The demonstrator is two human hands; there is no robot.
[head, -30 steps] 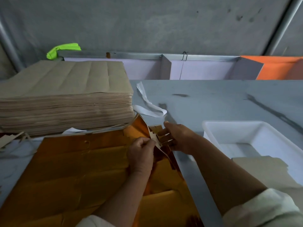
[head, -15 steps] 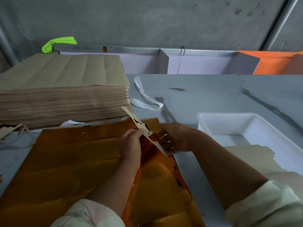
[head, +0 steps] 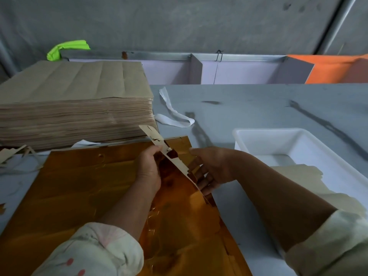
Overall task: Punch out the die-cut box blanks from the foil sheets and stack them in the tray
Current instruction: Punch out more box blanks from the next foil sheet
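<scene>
A gold-orange foil sheet [head: 85,188] lies flat on the grey table in front of me. Along its right edge a narrow waste strip [head: 157,142], pale on its back, stands torn up from the sheet. My left hand [head: 149,168] pinches this strip near its upper part. My right hand [head: 211,168] holds the strip's lower stretch from the right, fingers curled behind it. A white tray [head: 264,134] stands to the right, with pale punched blanks [head: 298,174] lying in it.
A tall stack of brown-backed sheets [head: 75,108] fills the back left. Paper scraps [head: 14,156] lie at the left edge, and a white strip [head: 173,114] beside the stack. White partition bins [head: 235,72] and an orange bin [head: 334,68] line the far edge.
The strip has been torn free along the sheet's right edge and lifted; the raised foil corner has dropped flat. Both hands have shifted slightly apart along the strip.
</scene>
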